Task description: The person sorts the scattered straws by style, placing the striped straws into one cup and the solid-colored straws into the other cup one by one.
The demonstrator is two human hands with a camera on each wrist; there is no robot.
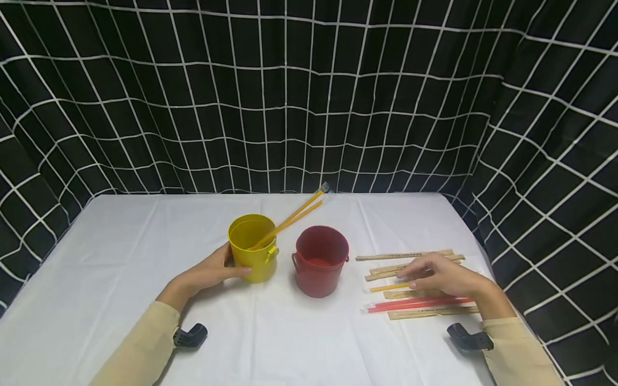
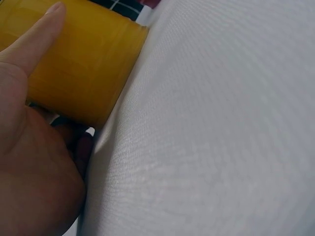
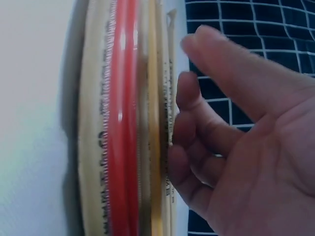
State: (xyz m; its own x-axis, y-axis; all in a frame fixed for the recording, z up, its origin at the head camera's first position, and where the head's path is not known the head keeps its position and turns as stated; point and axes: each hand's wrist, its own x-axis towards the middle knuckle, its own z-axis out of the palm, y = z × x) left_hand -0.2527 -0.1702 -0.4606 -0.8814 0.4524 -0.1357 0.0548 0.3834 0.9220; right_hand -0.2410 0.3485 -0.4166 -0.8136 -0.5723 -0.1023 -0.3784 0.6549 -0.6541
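Note:
My left hand (image 1: 210, 272) grips a small yellow bucket (image 1: 263, 268) by its left side, thumb across the front and the other fingers hidden behind it. The thumb also shows against the bucket wall (image 2: 93, 54) in the left wrist view. Two yellow straws (image 1: 289, 219) in clear wrappers lean in this bucket and stick out to the upper right. Over the row at right hovers my right hand (image 1: 444, 277), fingers loosely bent, holding nothing. Its fingertips are close above a wrapped yellow straw (image 1: 388, 288). Red straws (image 3: 120, 118) lie beside it.
A red bucket (image 1: 318, 279) stands upright between the hands, right of the yellow one. Several slim paper-wrapped sticks (image 1: 429, 312) with printing lie among the straws on the white tablecloth (image 1: 299, 343). A black gridded curtain (image 1: 289, 96) surrounds the table's back and sides.

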